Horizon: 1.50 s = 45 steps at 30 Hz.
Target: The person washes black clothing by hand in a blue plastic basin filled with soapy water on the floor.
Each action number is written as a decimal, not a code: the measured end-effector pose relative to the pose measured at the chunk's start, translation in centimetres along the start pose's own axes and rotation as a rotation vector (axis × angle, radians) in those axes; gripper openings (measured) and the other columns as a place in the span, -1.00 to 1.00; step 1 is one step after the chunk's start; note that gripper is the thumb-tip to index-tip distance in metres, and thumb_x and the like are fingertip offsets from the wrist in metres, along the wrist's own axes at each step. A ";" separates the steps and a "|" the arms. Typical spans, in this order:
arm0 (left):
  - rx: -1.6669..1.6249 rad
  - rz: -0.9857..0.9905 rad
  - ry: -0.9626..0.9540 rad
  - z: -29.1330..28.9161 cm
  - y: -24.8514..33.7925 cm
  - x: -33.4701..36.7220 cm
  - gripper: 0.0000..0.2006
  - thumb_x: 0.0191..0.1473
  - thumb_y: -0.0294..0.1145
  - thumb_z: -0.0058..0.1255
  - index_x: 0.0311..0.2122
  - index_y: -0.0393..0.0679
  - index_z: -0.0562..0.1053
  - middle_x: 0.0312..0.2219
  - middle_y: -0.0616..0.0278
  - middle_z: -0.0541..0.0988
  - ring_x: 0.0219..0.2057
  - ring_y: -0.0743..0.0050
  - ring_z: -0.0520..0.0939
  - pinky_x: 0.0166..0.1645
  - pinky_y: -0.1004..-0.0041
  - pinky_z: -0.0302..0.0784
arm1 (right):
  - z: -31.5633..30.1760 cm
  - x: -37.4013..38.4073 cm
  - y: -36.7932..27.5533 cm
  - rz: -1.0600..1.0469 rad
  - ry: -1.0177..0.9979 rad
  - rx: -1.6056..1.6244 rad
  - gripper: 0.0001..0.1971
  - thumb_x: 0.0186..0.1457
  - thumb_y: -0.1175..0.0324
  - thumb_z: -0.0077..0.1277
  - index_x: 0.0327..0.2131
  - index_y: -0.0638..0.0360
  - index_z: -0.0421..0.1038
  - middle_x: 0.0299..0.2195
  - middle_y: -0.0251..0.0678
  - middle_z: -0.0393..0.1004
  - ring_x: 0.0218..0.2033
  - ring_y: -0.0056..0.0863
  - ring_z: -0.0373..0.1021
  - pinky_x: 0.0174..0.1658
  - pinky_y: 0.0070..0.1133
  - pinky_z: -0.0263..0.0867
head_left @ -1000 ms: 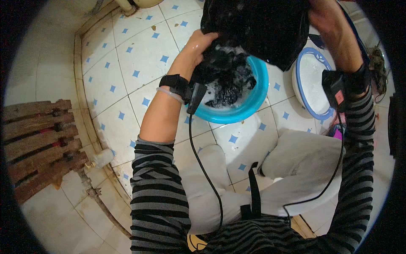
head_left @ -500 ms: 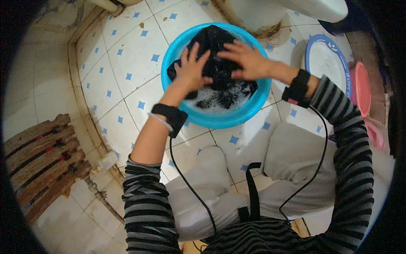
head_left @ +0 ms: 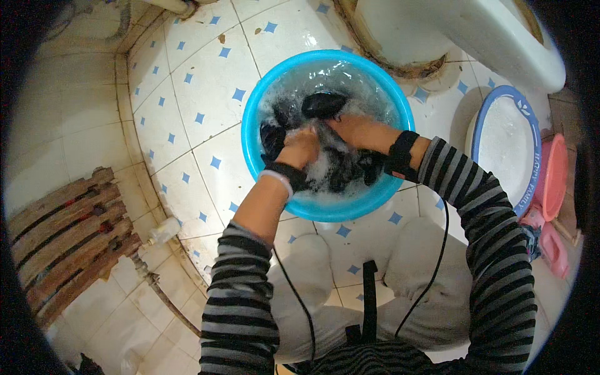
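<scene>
A round blue basin (head_left: pixel 251 134) stands on the tiled floor, holding sudsy water and a black garment (head_left: pixel 324 105) that is mostly under the surface. One dark fold bulges up near the basin's middle, and other wet folds lie at its left and lower right. My left hand (head_left: pixel 302 147) is curled in the suds, closed on part of the black cloth. Close beside it, my right hand (head_left: pixel 356 131) reaches into the water against the garment. Its fingers are hidden by water and foam. Each wrist wears a black strap with a cable.
Right of the basin, a white tub with a blue rim (head_left: pixel 478 140) leans near a pink basin (head_left: pixel 553 178) and a pink plastic item (head_left: pixel 554 251). A white toilet (head_left: pixel 494 44) stands at the upper right. A slatted wooden piece (head_left: pixel 69 237) and a pipe (head_left: pixel 164 296) are at left.
Both hands were spread over the bunched black garment; now they are down in the water, closer together. The garment has sunk and spread lower, and the water is churned. The view has shifted.
</scene>
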State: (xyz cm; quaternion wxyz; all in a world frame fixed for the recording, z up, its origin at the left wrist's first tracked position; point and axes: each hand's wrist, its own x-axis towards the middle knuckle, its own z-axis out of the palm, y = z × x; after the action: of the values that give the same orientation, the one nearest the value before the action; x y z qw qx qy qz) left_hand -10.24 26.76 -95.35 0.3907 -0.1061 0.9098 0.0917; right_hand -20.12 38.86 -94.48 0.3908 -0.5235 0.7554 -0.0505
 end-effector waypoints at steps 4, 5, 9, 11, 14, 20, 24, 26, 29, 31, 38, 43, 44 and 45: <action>-0.221 0.134 0.183 -0.5 -0.3 0.7 -0.73 -0.28 -0.45 -0.18 -0.34 -0.22 0.36 -0.29 -0.05 0.36 -0.27 0.09 0.40 -0.18 0.27 0.28 | -1.9 -0.5 -0.1 -0.040 0.354 -0.079 -0.61 -0.25 0.51 -0.16 -0.21 0.07 0.24 -0.34 -0.14 0.31 -0.28 -0.21 0.25 -0.23 -0.37 0.17; -0.163 0.160 0.126 -1.4 -0.6 1.2 -0.69 -0.31 -0.46 -0.17 -0.30 -0.22 0.34 -0.28 -0.06 0.36 -0.24 0.08 0.38 -0.16 0.30 0.26 | -2.4 -1.6 -0.2 -0.006 0.420 -0.014 -0.65 -0.32 0.57 -0.15 -0.32 0.11 0.32 -0.36 -0.16 0.34 -0.30 -0.21 0.26 -0.26 -0.41 0.18; -0.684 0.448 0.341 -4.9 -2.5 -0.8 -0.30 -0.48 -0.55 0.07 -0.06 -0.19 0.12 -0.12 -0.01 0.22 -0.07 0.17 0.21 0.01 0.42 0.07 | -5.0 -3.4 -0.1 -0.002 0.477 0.537 -0.67 -0.40 0.65 -0.21 -0.42 0.14 0.34 -0.41 -0.20 0.36 -0.32 -0.31 0.26 -0.29 -0.51 0.18; -0.674 0.480 0.434 -6.2 -3.0 -2.7 -0.22 -0.46 -0.64 0.06 -0.01 -0.16 0.02 -0.11 0.15 0.23 -0.05 0.33 0.19 0.06 0.46 -0.02 | -7.8 -6.3 -1.7 -0.057 0.545 0.746 -0.67 -0.42 0.66 -0.25 -0.45 0.15 0.33 -0.44 -0.27 0.35 -0.36 -0.40 0.26 -0.31 -0.58 0.19; -0.792 0.573 0.426 -9.7 -1.1 -5.3 -0.24 -0.48 -0.60 0.09 -0.03 -0.18 0.06 -0.11 0.12 0.23 -0.06 0.32 0.20 0.03 0.44 0.01 | -13.4 -10.5 -4.2 -0.111 0.691 0.923 -0.69 -0.43 0.64 -0.27 -0.46 0.16 0.32 -0.47 -0.35 0.32 -0.40 -0.52 0.26 -0.34 -0.66 0.20; -1.137 0.618 0.307 -11.3 1.4 -6.8 -0.42 -0.43 -0.43 0.17 -0.16 -0.23 0.24 -0.24 0.16 0.37 -0.20 0.35 0.33 -0.09 0.43 0.18 | -21.3 -16.0 -11.2 -0.702 0.833 1.295 -0.70 -0.41 0.72 -0.37 -0.47 0.30 0.24 -0.56 -0.27 0.27 -0.53 -0.53 0.26 -0.43 -0.70 0.27; -1.037 0.746 0.549 -11.2 5.3 -6.4 -0.54 -0.29 -0.38 0.09 -0.20 -0.26 0.26 -0.30 0.18 0.40 -0.28 0.42 0.37 -0.17 0.47 0.26 | -24.0 -20.4 -11.9 -0.896 0.845 1.362 -0.77 -0.35 0.70 -0.40 -0.52 0.34 0.23 -0.55 -0.26 0.30 -0.52 -0.51 0.29 -0.40 -0.67 0.30; -1.561 0.446 0.329 -9.0 1.1 -5.5 -0.67 -0.17 -0.41 -0.05 -0.24 -0.29 0.28 -0.36 0.17 0.41 -0.37 0.43 0.41 -0.25 0.47 0.32 | -22.8 -18.5 -10.9 -0.969 0.708 1.591 -0.79 -0.34 0.69 -0.39 -0.54 0.34 0.24 -0.56 -0.25 0.31 -0.52 -0.50 0.30 -0.40 -0.65 0.31; -1.949 0.438 0.305 -9.9 3.5 -4.4 -0.78 -0.12 -0.46 -0.15 -0.30 -0.28 0.31 -0.43 0.16 0.43 -0.47 0.41 0.44 -0.37 0.46 0.37 | -21.6 -19.6 -8.4 -0.729 0.853 1.472 -0.79 -0.36 0.57 -0.34 -0.54 0.33 0.27 -0.57 -0.27 0.32 -0.55 -0.49 0.30 -0.44 -0.64 0.30; -2.051 0.251 0.341 -10.2 0.6 -6.0 -0.81 -0.14 -0.49 -0.16 -0.33 -0.25 0.33 -0.45 0.16 0.43 -0.49 0.41 0.45 -0.42 0.48 0.38 | -18.4 -16.2 -5.2 -0.487 0.959 1.146 -0.73 -0.40 0.52 -0.38 -0.50 0.24 0.29 -0.57 -0.29 0.31 -0.51 -0.47 0.25 -0.35 -0.62 0.23; -0.525 0.266 0.844 -5.2 -2.8 -4.1 -0.68 -0.34 -0.56 -0.07 -0.31 -0.25 0.31 -0.48 0.01 0.39 -0.38 0.09 0.41 -0.26 0.33 0.32 | -6.8 -8.0 -1.0 -0.139 0.789 0.384 -0.67 -0.41 0.54 -0.28 -0.44 0.10 0.37 -0.54 -0.16 0.38 -0.46 -0.25 0.29 -0.34 -0.51 0.20; -0.079 0.158 0.486 -1.4 -1.5 -3.4 -0.40 -0.27 -0.40 -0.09 -0.01 -0.04 0.04 -0.15 0.04 0.21 -0.16 0.06 0.27 -0.05 0.15 0.08 | -2.2 -6.7 -3.1 -0.003 0.258 -0.155 -0.29 -0.28 0.32 0.02 0.00 -0.08 -0.10 0.02 0.00 -0.22 0.04 0.00 -0.26 -0.15 -0.02 -0.03; -0.071 0.104 0.405 -1.2 -1.3 -3.1 -0.36 -0.24 -0.38 -0.11 0.02 0.00 -0.04 -0.10 0.07 0.17 -0.12 0.06 0.24 -0.04 0.10 0.03 | -1.6 -6.1 -3.1 0.018 0.192 -0.200 -0.23 -0.27 0.23 0.04 0.03 -0.11 -0.19 0.04 -0.02 -0.27 0.05 0.02 -0.32 -0.16 0.05 -0.08; -0.064 0.052 0.320 -1.3 -0.8 -3.0 -0.33 -0.21 -0.35 -0.13 0.05 0.03 -0.13 -0.06 0.10 0.13 -0.09 0.06 0.22 -0.03 0.05 -0.01 | -0.7 -5.5 -2.8 0.045 0.210 -0.304 -0.24 -0.26 0.23 0.02 0.04 -0.08 -0.20 0.03 -0.01 -0.25 0.05 0.01 -0.29 -0.20 0.02 -0.02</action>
State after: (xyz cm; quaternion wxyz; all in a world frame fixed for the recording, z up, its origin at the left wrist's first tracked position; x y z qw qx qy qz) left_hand -8.89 26.03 -92.41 0.2346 -0.1080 0.9595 0.1127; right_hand -17.64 41.89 -89.67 0.2272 -0.5513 0.8026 0.0184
